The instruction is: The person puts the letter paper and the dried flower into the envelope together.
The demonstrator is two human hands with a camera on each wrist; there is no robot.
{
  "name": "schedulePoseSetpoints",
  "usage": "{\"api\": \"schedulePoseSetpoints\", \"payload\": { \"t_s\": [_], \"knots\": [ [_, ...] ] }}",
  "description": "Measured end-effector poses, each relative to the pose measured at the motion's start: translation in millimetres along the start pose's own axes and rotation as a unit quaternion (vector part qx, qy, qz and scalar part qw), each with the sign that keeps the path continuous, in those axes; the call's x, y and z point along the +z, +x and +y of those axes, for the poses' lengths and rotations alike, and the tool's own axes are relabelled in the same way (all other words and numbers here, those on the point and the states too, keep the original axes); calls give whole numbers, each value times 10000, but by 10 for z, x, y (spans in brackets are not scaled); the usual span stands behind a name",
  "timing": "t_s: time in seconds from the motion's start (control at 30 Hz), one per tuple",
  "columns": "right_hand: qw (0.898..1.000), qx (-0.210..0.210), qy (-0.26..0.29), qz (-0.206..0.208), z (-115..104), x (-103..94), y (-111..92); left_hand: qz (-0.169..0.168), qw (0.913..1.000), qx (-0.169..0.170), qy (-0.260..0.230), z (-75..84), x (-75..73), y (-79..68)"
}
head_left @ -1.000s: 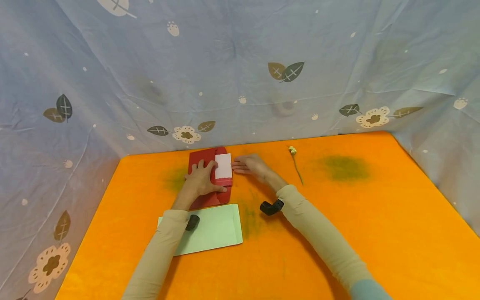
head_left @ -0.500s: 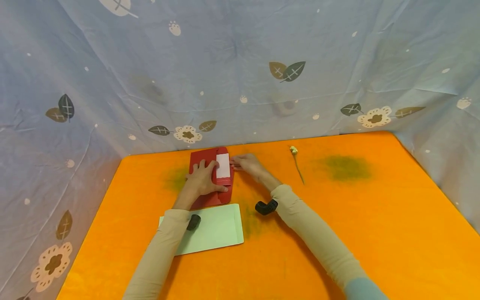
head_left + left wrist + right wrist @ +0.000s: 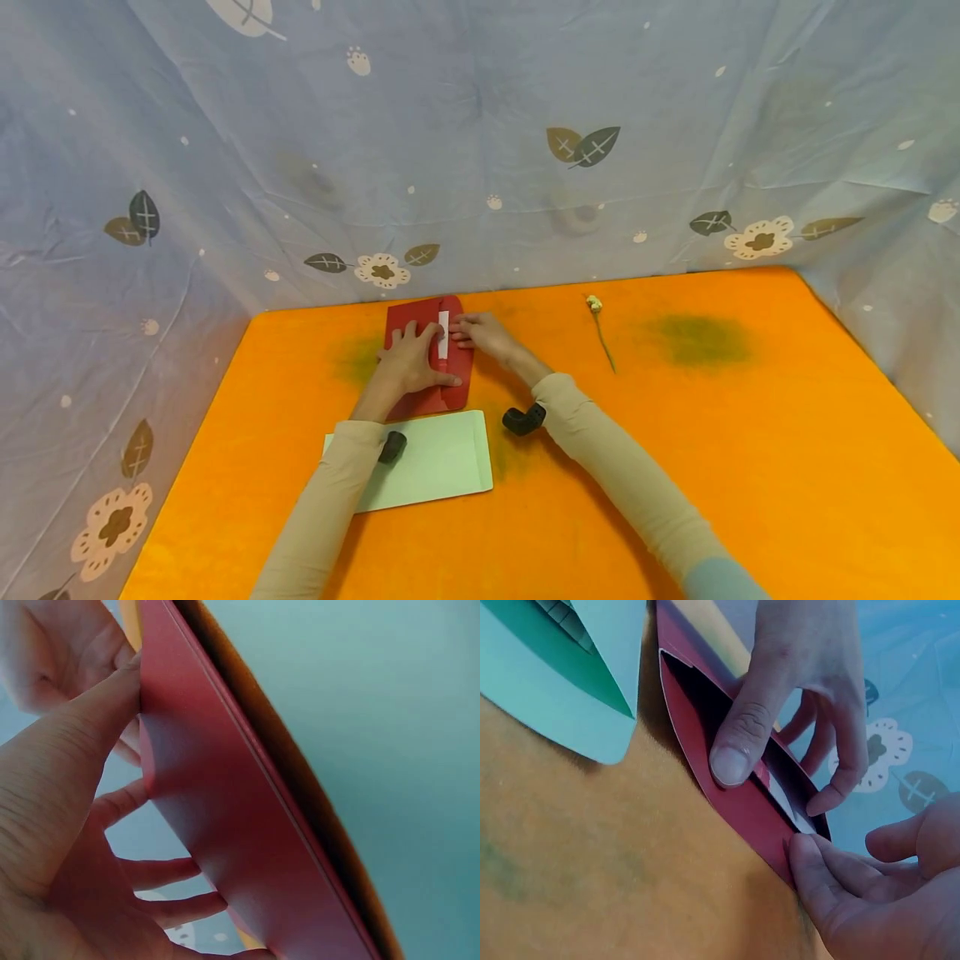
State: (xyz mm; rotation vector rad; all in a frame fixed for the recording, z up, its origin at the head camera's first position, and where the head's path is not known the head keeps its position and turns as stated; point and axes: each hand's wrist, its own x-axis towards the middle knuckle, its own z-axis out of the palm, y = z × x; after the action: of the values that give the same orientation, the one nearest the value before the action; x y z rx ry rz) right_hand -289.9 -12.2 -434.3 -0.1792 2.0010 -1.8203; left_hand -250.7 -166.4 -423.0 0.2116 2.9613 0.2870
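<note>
A red envelope (image 3: 420, 403) lies near the back of the table with its mouth facing right. My left hand (image 3: 407, 364) grips it, fingers spread across its top side, thumb by the opening. The right wrist view shows the left thumb (image 3: 731, 761) on the red flap and the mouth held apart. A white card (image 3: 443, 335) with a reddish end sits partly inside, only a narrow strip still showing. My right hand (image 3: 489, 337) presses fairly straight fingertips against the card's outer edge at the flap.
A mint green envelope (image 3: 442, 467) lies in front of the red one, partly under the left forearm. To the right is a small dried flower (image 3: 595, 305) on a thin stem. Patterned cloth (image 3: 480, 167) rises behind the orange table cover (image 3: 675, 450).
The white card has slid left, deeper into the red envelope, so much less of it shows. My right hand has followed it left over the flap. My left hand stays in place.
</note>
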Motion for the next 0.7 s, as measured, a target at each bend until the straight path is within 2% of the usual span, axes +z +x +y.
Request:
{"api": "schedulePoseSetpoints", "payload": {
  "t_s": [0.47, 0.6, 0.7],
  "knots": [
    [9987, -86, -54, -491, -12, 99, 50, -9, 9999, 101, -46, 7, 12, -9],
    [9986, -259, -156, -444, -24, 24, 7, 50, 9999, 99, -42, -7, 16, -6],
    [9968, -454, -627, -214, -53, -111, -57, 104, 9999, 98, -62, -28, 15, -8]
  ]
}}
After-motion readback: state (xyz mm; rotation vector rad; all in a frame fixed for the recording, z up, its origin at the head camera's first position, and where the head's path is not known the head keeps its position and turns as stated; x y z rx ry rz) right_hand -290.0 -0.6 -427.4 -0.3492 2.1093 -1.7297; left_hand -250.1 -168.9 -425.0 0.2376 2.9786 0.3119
